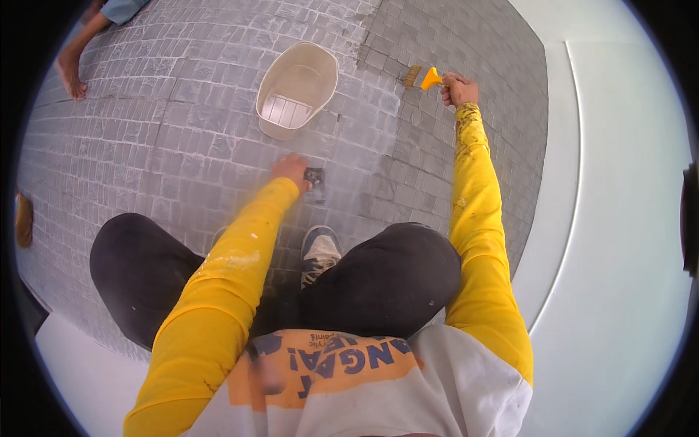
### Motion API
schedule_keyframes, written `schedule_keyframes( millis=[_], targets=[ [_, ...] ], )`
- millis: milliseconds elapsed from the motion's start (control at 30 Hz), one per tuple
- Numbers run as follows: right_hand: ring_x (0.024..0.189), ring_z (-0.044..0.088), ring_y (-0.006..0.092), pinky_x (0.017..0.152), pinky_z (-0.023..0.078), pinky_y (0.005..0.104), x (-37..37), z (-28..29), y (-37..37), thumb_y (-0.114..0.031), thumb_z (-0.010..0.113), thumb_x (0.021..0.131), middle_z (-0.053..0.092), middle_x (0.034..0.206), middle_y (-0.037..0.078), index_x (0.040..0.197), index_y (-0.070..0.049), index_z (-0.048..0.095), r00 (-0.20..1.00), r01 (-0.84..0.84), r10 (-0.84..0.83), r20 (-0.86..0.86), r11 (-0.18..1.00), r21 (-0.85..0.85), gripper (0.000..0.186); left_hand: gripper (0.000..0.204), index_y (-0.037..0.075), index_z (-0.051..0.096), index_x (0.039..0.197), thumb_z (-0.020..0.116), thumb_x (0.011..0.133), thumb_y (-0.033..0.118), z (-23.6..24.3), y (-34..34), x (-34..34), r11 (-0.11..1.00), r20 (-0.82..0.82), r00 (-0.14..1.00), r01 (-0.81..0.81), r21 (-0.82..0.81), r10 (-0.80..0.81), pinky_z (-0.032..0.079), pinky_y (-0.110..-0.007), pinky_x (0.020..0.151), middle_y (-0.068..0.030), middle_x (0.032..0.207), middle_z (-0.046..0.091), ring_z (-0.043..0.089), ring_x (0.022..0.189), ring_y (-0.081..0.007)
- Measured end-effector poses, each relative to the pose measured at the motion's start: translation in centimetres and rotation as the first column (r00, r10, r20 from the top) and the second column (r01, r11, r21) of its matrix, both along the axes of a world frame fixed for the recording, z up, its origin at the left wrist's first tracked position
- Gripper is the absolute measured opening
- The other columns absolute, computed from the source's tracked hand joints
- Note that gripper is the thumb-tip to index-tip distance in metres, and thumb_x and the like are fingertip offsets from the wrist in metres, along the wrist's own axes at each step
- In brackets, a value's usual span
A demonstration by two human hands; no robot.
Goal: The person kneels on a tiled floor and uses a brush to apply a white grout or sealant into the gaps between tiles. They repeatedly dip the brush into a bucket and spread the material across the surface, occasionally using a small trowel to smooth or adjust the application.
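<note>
Crouching on a grey block-patterned floor (196,131), the person (466,357) is working around a cream tub (317,65). To the right of the tub, the right hand (460,89) is grasping a brush (432,79), its fingers closing around the yellow handle and the bristles pointing toward the tub; whether they are touching the floor, one cannot tell. On the near side of the tub, the left hand (291,167) is resting low beside a small dark piece (315,177); whether its fingers are gripping that piece or only touching it, one cannot tell. Farther to the near side of the tub, a shoe (320,251) is showing, and left of the tub another person's bare foot (71,80) is standing on the floor.
</note>
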State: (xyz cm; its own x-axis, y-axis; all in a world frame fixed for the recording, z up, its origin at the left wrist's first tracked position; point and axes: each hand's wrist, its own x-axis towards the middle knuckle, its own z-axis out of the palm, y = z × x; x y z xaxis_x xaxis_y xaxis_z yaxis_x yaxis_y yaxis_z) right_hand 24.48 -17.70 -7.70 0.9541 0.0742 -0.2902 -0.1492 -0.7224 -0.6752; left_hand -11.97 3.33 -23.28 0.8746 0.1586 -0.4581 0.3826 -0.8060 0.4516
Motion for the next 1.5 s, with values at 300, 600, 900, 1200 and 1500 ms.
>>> schedule_keyframes(
  millis=[300, 600, 900, 1200, 1500],
  targets=[
    [0.052, 0.062, 0.015, 0.051, 0.055, 0.0292, -2.6, 3.2, -1.2, -0.009, 0.065, 0.084, 0.066, 0.068, 0.008, 0.112, -0.002, 0.07, 0.767, -0.389, 0.223, -0.602, 0.908, -0.158, 0.029, 0.055, 0.014, 0.062, 0.121, 0.083, 0.073, 0.032, 0.3, 0.0, 0.7, 0.999, -0.06, 0.998, -0.028, -0.016, 0.027, 0.04, -0.046, 0.103, -0.011, 0.129, 0.054, 0.048, 0.126, -0.0324],
    [0.053, 0.063, 0.0159, 0.053, 0.056, 0.0292, -5.9, -0.4, -5.5, -0.008, 0.066, 0.082, 0.068, 0.07, 0.009, 0.108, 0.001, 0.071, 0.984, 0.063, -0.057, -0.17, 0.998, 0.027, 0.028, 0.058, 0.018, 0.062, 0.126, 0.082, 0.074, 0.037, -0.1, 0.0, 1.0, 1.0, -0.111, 0.994, 0.0, -0.008, 0.0, 0.04, -0.046, 0.105, -0.0094, 0.134, 0.054, 0.048, 0.13, -0.0317],
    [0.053, 0.062, 0.0157, 0.05, 0.052, 0.0301, -15.5, -0.4, -7.6, -0.014, 0.065, 0.083, 0.066, 0.068, 0.009, 0.105, -0.002, 0.072, 0.969, -0.101, 0.086, -0.233, 0.994, -0.053, 0.027, 0.061, 0.013, 0.059, 0.129, 0.083, 0.076, 0.031, 1.3, 0.2, 1.1, 0.999, -0.115, 0.993, 0.021, -0.027, -0.024, 0.04, -0.046, 0.107, -0.0137, 0.134, 0.054, 0.047, 0.129, -0.0346],
    [0.084, 0.072, 0.0339, 0.077, 0.057, 0.0413, -12.9, -0.3, -9.2, -0.026, 0.065, 0.084, 0.074, 0.096, 0.018, 0.113, -0.006, 0.072, 0.959, 0.031, 0.093, 0.266, 0.904, -0.426, 0.035, 0.063, 0.01, 0.06, 0.125, 0.081, 0.074, 0.039, 0.9, -0.1, 0.4, 0.999, -0.016, 0.999, 0.043, 0.016, -0.043, 0.042, -0.044, 0.105, -0.0152, 0.13, 0.055, 0.05, 0.125, -0.0353],
    [0.056, 0.058, 0.007, 0.046, 0.048, 0.0237, -21.0, -1.2, -18.9, -0.017, 0.066, 0.084, 0.064, 0.073, 0.005, 0.113, -0.004, 0.071, 0.934, 0.261, -0.221, -0.28, 0.958, 0.116, 0.033, 0.053, 0.003, 0.068, 0.107, 0.081, 0.07, 0.038, -1.0, 1.5, -0.3, 0.982, 0.246, 0.965, 0.126, -0.144, -0.088, 0.046, -0.042, 0.096, -0.0199, 0.111, 0.064, 0.059, 0.109, -0.0373]
  ],
)
